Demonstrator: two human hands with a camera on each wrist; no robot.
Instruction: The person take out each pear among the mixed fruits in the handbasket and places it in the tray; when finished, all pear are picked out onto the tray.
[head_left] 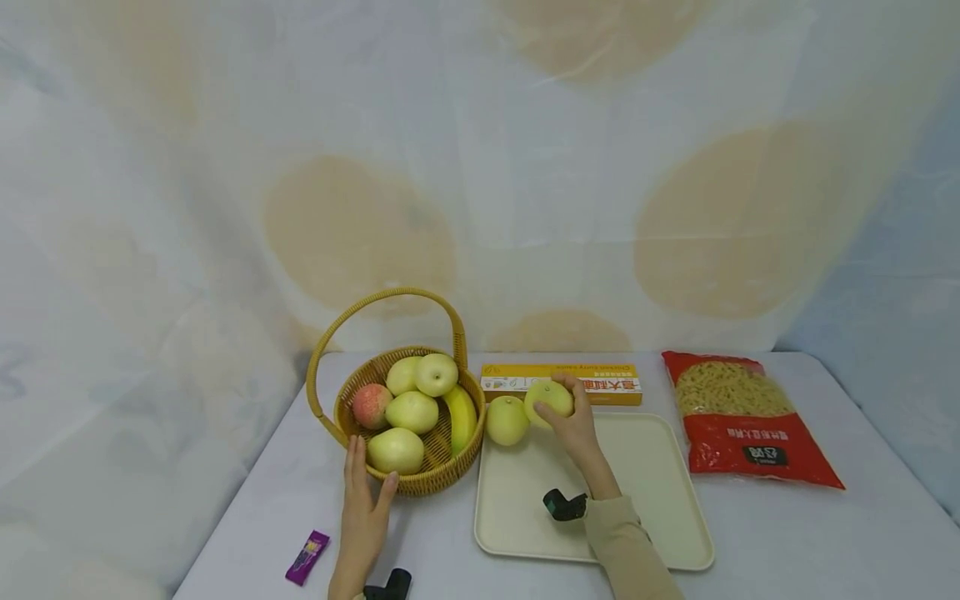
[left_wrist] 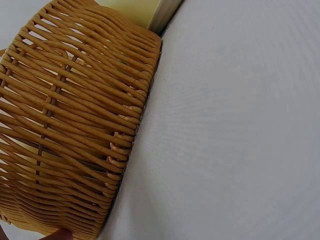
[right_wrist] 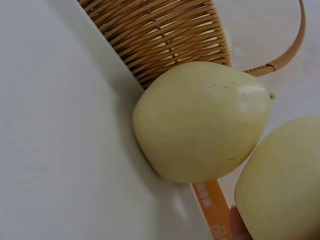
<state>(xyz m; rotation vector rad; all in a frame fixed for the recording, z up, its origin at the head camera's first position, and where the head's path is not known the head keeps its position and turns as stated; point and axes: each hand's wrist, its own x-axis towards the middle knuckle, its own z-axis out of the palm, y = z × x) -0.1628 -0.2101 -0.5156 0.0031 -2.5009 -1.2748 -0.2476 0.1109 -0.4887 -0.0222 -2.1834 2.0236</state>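
Observation:
My right hand [head_left: 580, 433] grips a pale yellow-green pear [head_left: 546, 400] over the far left part of the cream tray [head_left: 648, 475]. Beside it a second pear [head_left: 507, 422] sits at the tray's far left corner, close against the basket; the right wrist view shows this pear [right_wrist: 200, 125] large. With straight fingers, my left hand [head_left: 363, 521] touches the near left side of the wicker basket [head_left: 442, 479]. In the basket lie several pale pears [head_left: 396, 452], a red peach [head_left: 371, 406] and a banana [head_left: 460, 419]. Only a fingertip [left_wrist: 61, 235] of the left hand shows in the left wrist view.
Behind the tray lies a yellow-and-white curry sauce box [head_left: 611, 385]. A red bag of pasta [head_left: 742, 425] lies to the right of the tray. Near the table's left side is a small purple packet [head_left: 307, 557]. The basket's tall handle [head_left: 390, 293] arches upward.

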